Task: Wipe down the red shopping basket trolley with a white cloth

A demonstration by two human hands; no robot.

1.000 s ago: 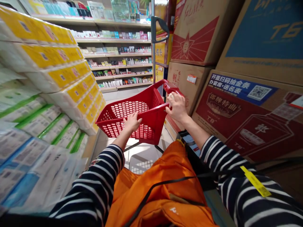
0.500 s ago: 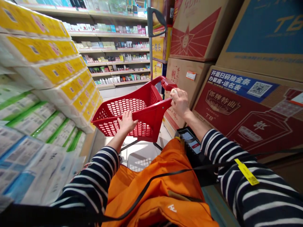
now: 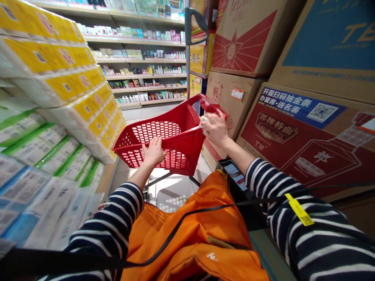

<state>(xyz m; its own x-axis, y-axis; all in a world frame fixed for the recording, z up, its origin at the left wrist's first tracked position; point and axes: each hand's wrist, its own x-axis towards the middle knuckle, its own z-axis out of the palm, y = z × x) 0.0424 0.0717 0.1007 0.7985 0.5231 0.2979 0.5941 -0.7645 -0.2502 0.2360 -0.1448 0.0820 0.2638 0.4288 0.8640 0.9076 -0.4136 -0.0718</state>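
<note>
Right hand (image 3: 213,127): shifted inward, your fingers curled on the red cart (image 3: 195,150)
Left hand (image 3: 154,151): your fingers still spread
Basket (image 3: 183,121): perforated (glossy, too), beyond your left fingers

A red shopping cart (image 3: 190,146) stood upright on the pale tiled floor (image 3: 175,189).
Its plastic basket was pierced with rows of holes along the sides, while the panel near the handle (image 3: 213,105) was solid; the top was open. It was turned sideways in the view, its low, narrower end toward the left and its higher end, with the thick red handle, toward the right. Dark legs slanted down beneath the basket. It sat between stacked yellow-and-white packs (image 3: 88,101) and piled cardboard boxes (image 3: 233,91), its lower frame partly hidden.
</note>
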